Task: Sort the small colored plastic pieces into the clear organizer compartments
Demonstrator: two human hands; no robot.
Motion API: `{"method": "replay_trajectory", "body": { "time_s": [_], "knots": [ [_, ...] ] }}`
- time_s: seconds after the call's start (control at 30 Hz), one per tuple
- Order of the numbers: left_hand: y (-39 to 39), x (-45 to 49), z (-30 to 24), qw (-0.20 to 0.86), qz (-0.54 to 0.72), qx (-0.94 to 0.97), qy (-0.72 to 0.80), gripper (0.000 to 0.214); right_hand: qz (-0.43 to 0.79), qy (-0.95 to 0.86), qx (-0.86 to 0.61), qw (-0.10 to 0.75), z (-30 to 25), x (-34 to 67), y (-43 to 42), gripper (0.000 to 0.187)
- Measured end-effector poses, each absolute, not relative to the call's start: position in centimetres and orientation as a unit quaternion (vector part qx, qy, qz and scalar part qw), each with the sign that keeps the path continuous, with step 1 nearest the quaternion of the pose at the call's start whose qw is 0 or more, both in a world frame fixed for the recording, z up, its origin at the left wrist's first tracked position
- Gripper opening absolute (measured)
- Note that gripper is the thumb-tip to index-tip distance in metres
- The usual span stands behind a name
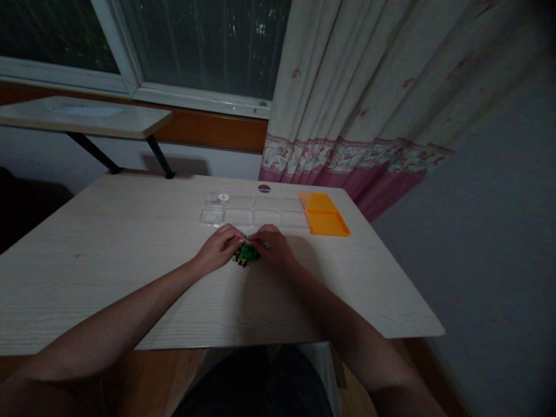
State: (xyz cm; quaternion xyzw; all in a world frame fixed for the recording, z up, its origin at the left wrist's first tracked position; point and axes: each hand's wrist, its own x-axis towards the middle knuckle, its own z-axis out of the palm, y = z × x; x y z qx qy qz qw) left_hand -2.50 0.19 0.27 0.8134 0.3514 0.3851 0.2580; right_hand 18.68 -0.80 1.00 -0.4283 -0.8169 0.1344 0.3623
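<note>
A heap of tiny green, dark brown and yellow pieces lies on the table between my hands; they are too small to name. My left hand is closed in a pinch at the heap's upper left side. From the other side my right hand comes in, also pinched, its fingertips close to the left ones. Something small and bluish shows at the meeting fingertips, too small to make out. Just beyond the hands is a clear plastic tray divided into several square compartments.
An orange plastic case, opened in two parts, adjoins the tray's right end. A small round dark object lies behind the tray. At the back left, a raised shelf stands on black legs. A curtain hangs beyond the table's right back corner.
</note>
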Motion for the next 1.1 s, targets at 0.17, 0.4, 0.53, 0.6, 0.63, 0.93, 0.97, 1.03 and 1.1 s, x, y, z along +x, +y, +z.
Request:
{"method": "replay_trajectory", "body": {
  "time_s": [0.17,0.4,0.53,0.6,0.63,0.93,0.97,1.03,1.1],
  "knots": [
    [0.32,-2.59,0.09,0.263,0.388,0.813,0.345,0.026,0.147,-0.816,-0.430,0.358,0.98,18.74,-0.82,0.017],
    [0.16,-2.57,0.55,0.274,0.397,0.807,0.341,0.027,0.159,-0.807,-0.423,0.381,0.68,19.05,-0.57,0.017],
    [0.03,-2.55,0.73,0.272,0.399,0.809,0.336,0.027,0.167,-0.802,-0.426,0.384,1.04,19.08,-0.74,0.018],
    [0.02,-2.54,0.71,0.269,0.400,0.809,0.337,0.026,0.168,-0.801,-0.434,0.376,1.22,19.06,-0.84,0.018],
    [0.02,-2.54,0.67,0.265,0.400,0.809,0.338,0.025,0.168,-0.801,-0.437,0.373,1.28,19.04,-0.88,0.019],
    [0.00,-2.61,0.69,0.243,0.402,0.816,0.336,0.022,0.178,-0.799,-0.428,0.382,1.11,18.93,-0.82,0.021],
    [-0.01,-2.60,0.75,0.244,0.403,0.816,0.335,0.022,0.175,-0.802,-0.426,0.380,1.07,18.92,-0.81,0.021],
    [-0.03,-2.57,0.83,0.246,0.407,0.814,0.334,0.021,0.169,-0.809,-0.422,0.374,0.98,18.92,-0.80,0.022],
    [-0.02,-2.55,0.87,0.252,0.411,0.809,0.336,0.022,0.157,-0.818,-0.419,0.361,0.90,18.95,-0.77,0.023]
  ]
}}
